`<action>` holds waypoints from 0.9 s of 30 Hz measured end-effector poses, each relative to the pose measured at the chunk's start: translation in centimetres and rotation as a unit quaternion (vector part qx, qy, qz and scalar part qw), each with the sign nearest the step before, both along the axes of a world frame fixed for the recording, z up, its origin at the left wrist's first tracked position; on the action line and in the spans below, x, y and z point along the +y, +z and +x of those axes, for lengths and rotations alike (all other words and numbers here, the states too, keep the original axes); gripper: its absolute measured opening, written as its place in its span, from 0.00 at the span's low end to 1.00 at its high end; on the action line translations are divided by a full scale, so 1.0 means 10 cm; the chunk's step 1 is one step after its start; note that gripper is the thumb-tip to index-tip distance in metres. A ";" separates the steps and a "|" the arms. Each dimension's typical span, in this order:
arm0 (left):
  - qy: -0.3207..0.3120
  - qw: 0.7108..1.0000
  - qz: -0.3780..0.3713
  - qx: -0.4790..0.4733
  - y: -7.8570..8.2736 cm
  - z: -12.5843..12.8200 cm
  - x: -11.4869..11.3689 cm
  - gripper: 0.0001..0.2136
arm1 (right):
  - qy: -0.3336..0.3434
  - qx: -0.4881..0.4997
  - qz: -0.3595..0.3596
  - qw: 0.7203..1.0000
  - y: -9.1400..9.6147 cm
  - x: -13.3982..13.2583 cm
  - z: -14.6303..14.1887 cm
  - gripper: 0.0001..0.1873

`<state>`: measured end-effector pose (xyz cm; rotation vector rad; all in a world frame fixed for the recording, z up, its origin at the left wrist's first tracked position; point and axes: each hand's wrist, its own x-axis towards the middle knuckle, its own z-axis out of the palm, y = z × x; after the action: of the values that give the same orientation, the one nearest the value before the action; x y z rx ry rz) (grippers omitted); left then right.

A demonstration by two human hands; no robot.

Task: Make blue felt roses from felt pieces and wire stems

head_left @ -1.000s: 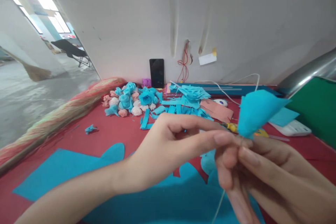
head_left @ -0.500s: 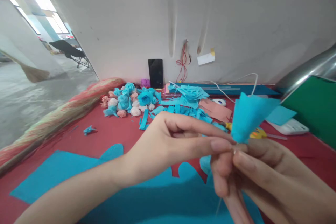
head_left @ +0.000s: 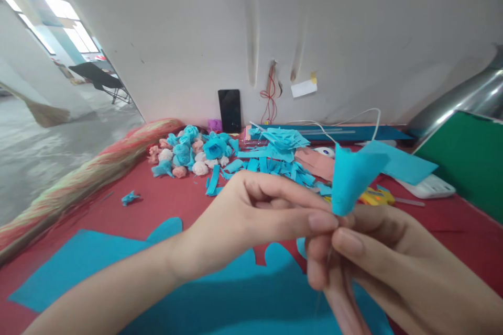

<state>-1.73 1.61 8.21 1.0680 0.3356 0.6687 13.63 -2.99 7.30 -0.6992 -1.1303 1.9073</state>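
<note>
Both hands meet at the right of the view, around the narrow base of a blue crepe paper cone (head_left: 352,175) that flares upward. My left hand (head_left: 271,209) pinches this base between thumb and forefinger. From the other side my right hand (head_left: 385,256) has its thumb and fingers closed just under the paper. A thin pale stem or thread (head_left: 319,296) hangs below the fingers; where it joins the paper is hidden. Underneath lies a large blue paper sheet (head_left: 220,298) with rounded lobes cut along its far edge.
A pile of blue, pink and white paper flowers (head_left: 183,152) sits at the back left, beside blue paper scraps (head_left: 271,167). A phone (head_left: 230,111) leans on the white panel. Behind my right hand are a yellow tool (head_left: 377,197) and a white device (head_left: 432,187).
Both hands and the paper cone have shifted slightly left in the view. The cone appears a little turned, and both hands still hold its base.
</note>
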 end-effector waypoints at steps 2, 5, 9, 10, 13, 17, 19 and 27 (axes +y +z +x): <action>-0.005 1.000 0.005 -0.009 -0.02 0.00 0.00 0.04 | -0.006 0.007 0.004 1.000 0.00 0.00 0.00 0.07; 0.009 1.000 0.019 -0.006 -0.03 -0.01 0.01 0.06 | -0.026 0.027 -0.010 0.999 -0.01 0.00 0.02 0.02; 0.027 0.999 0.019 -0.013 -0.01 0.02 0.00 0.06 | -0.065 0.034 0.022 0.997 -0.03 0.01 0.02 0.03; 0.036 0.999 0.020 -0.014 0.00 0.02 0.00 0.06 | -0.074 0.031 0.036 0.996 -0.02 0.01 0.02 0.03; 0.073 0.997 0.037 -0.006 0.03 0.04 0.00 0.05 | -0.084 0.019 0.062 0.994 -0.01 0.02 0.00 0.05; 0.084 0.996 0.035 0.011 0.05 0.04 -0.01 0.05 | -0.090 0.003 0.074 0.993 -0.01 0.01 0.00 0.06; 0.081 0.996 0.042 0.011 0.06 0.03 -0.01 0.06 | -0.091 0.010 0.069 0.993 -0.01 0.01 0.00 0.05; 0.086 0.991 0.106 -0.017 0.05 -0.01 -0.04 0.04 | -0.121 0.023 0.053 0.991 0.01 0.02 0.05 0.02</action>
<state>-1.80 1.16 8.72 1.2375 0.3355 0.8901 14.10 -2.77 7.40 -0.6967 -1.0590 1.6395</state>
